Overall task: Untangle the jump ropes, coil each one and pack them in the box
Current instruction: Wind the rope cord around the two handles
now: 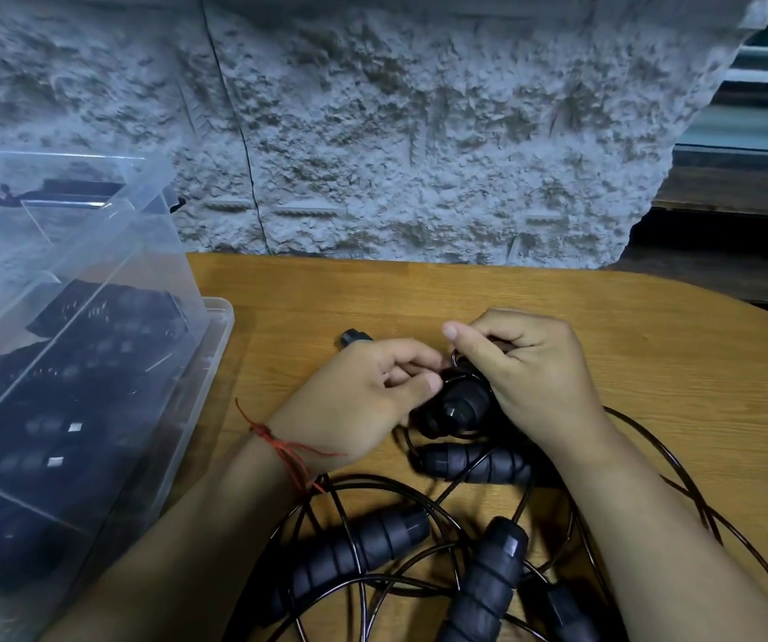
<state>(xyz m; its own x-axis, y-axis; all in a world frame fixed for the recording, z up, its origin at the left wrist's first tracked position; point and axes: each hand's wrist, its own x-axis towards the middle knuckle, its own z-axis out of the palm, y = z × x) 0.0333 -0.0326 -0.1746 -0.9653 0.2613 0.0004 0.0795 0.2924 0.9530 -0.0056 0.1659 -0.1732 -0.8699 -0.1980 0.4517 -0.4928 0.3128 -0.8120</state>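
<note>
A clear plastic box on the left of the wooden table holds packed black ropes. At centre, the left hand pinches a black jump rope, and the right hand grips it with curled fingers. Tangled ropes lie nearer the person.

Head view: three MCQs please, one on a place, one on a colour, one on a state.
1. Where does the clear box stand?
A) left of the hands
B) right of the hands
C) on the person's lap

2. What colour is the thread on the left wrist?
A) blue
B) white
C) red

3. What are the hands doing?
A) lying flat and open
B) both holding one black handle
C) one reaching into the box

Answers:
1. A, the box sits beyond the left hand.
2. C, the thread is plainly red.
3. B, the left hand and right hand curl round the handle.
</note>
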